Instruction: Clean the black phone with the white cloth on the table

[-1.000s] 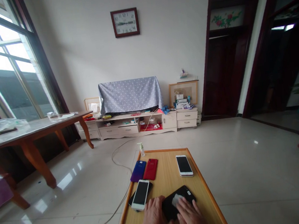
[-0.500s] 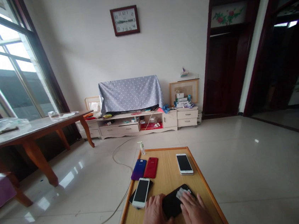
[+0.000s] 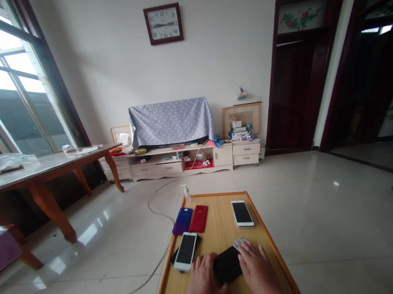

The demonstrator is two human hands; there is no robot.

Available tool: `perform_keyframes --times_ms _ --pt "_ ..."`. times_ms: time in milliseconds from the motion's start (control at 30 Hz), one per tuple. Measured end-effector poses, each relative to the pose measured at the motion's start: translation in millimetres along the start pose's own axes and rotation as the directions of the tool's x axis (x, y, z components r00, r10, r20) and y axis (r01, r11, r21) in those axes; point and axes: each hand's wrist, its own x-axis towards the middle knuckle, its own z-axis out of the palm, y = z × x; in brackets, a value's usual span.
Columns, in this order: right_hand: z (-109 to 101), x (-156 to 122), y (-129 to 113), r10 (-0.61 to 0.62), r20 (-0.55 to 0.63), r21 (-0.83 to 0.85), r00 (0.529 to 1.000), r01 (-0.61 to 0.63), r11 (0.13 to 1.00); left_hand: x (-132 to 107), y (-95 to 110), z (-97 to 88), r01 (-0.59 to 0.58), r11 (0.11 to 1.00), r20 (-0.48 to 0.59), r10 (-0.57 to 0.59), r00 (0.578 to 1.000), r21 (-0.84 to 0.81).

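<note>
A black phone [image 3: 227, 265] lies flat on the small wooden table, close to me. My left hand [image 3: 205, 279] grips its left end, thumb at the near edge and fingers at the far side. With bent fingers my right hand [image 3: 256, 267] presses a small whitish wipe [image 3: 240, 242] on the phone's far right end, hiding that end in part. Just beyond my left hand, a white phone [image 3: 186, 252] with a dark screen rests across another dark phone [image 3: 175, 257].
Farther up the table [image 3: 220, 212] lie a blue-purple phone [image 3: 182, 221], a red phone [image 3: 199, 218] and a white phone [image 3: 242, 213]. A small pump bottle [image 3: 187, 194] stands at the far left corner. A cable [image 3: 149, 271] runs over the floor on the left.
My right hand has slid the wipe a little outward, to the phone's far right end. My left hand stays in place on the phone. The view has tilted down slightly.
</note>
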Motion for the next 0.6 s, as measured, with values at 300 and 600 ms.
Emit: perform_keyframes --times_ms 300,600 --pt "0 11 -21 -0.148 0.118 0.102 0.982 0.136 0.985 0 -3 3.1 -0.004 1.0 -0.009 0.004 1.0 0.0" --pt "-1 23 -31 -0.144 0.141 0.123 0.979 0.127 0.984 2 -3 3.4 -0.007 1.0 0.007 0.007 1.0 -0.002"
